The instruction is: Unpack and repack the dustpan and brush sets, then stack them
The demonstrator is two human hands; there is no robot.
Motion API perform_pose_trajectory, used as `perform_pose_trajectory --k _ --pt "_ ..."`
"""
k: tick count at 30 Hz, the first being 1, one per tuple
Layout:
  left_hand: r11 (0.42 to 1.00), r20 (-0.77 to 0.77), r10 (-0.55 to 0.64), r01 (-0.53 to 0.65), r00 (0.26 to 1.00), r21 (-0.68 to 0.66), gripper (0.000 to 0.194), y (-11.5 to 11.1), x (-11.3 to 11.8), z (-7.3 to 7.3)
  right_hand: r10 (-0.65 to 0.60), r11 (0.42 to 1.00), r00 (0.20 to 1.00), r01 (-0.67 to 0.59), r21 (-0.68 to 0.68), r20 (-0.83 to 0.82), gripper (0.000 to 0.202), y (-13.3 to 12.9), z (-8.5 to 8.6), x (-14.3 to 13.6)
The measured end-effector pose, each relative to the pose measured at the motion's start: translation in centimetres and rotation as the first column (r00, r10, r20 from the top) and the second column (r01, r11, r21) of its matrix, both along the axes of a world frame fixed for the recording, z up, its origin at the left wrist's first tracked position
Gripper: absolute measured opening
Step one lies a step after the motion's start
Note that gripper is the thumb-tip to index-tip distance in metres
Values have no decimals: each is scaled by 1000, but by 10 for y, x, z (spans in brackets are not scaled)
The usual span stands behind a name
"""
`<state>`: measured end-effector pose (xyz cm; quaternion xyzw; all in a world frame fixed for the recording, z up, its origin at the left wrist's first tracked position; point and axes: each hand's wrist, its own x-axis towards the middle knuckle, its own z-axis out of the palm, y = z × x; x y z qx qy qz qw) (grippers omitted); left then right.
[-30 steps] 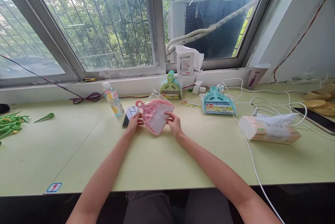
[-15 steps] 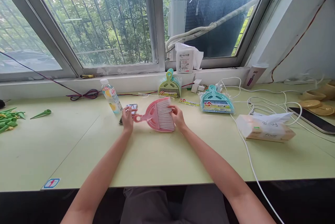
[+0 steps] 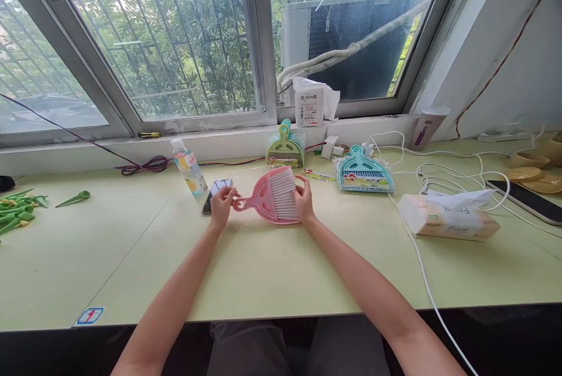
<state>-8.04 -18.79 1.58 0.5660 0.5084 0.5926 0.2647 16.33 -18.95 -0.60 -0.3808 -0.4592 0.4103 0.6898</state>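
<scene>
The pink dustpan with its brush (image 3: 268, 195) lies between the two hands, handle toward the left hand (image 3: 223, 205), whose thumb and fingers pinch the handle's looped end. The right hand (image 3: 304, 199) is curled around the wide bristle end. A phone (image 3: 216, 187) sits right behind the left hand, partly covered by it, with a bottle (image 3: 189, 166) just beyond. Past the right hand are a green set (image 3: 285, 146), a label strip (image 3: 319, 175) and, farther right, a blue set (image 3: 363, 172).
</scene>
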Motion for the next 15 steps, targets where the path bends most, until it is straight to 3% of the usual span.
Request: perform_pose_trajectory --k 5,9,12,15 --pt "989 100 149 -147 984 -27 28 8 -15 -2 -157 987 984 153 -44 -90 46 6 -3 7" --pt "929 278 360 -370 890 -19 25 17 -28 -9 -350 934 925 333 -132 -148 47 11 -3 14" --pt "885 314 448 -466 837 -22 46 22 -32 -15 -443 893 885 421 -163 -141 47 14 -3 17" --pt "895 156 438 -446 885 20 71 21 -31 -19 -453 887 882 432 -164 -129 45 15 -5 18"
